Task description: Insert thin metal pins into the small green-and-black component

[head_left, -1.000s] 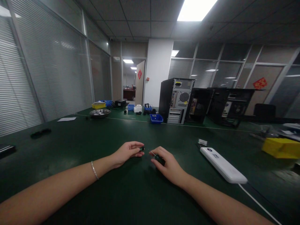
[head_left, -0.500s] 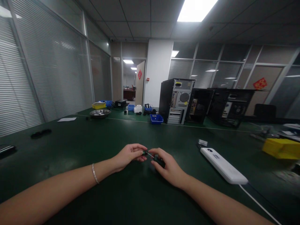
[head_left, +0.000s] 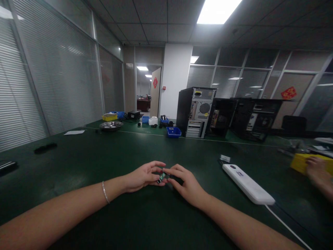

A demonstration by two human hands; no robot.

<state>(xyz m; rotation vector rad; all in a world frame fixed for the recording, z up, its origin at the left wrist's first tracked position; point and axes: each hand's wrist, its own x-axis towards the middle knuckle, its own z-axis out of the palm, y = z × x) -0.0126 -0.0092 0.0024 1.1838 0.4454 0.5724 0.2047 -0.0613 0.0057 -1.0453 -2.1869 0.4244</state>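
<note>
Above the green table, my left hand (head_left: 147,176) pinches a small green circuit board (head_left: 161,177) between thumb and fingers. The board is tilted, and its lower end looks metallic. My right hand (head_left: 186,184) is close against it, with the index fingertip at the board's upper end. Under the curled right fingers lies the dark handle of a screwdriver (head_left: 178,179), mostly hidden by the hand. Its metal shaft cannot be made out clearly now.
A white power strip (head_left: 248,184) with a cable lies to the right. Another person's hand (head_left: 318,172) touches a yellow bin (head_left: 299,163) at far right. Computer towers (head_left: 197,111), a blue tray (head_left: 173,132) and a metal bowl (head_left: 111,126) stand at the back.
The circuit board has turned in my left fingers and shows more of its green face. My right index finger has extended to it. Another person's hand has appeared at the yellow bin.
</note>
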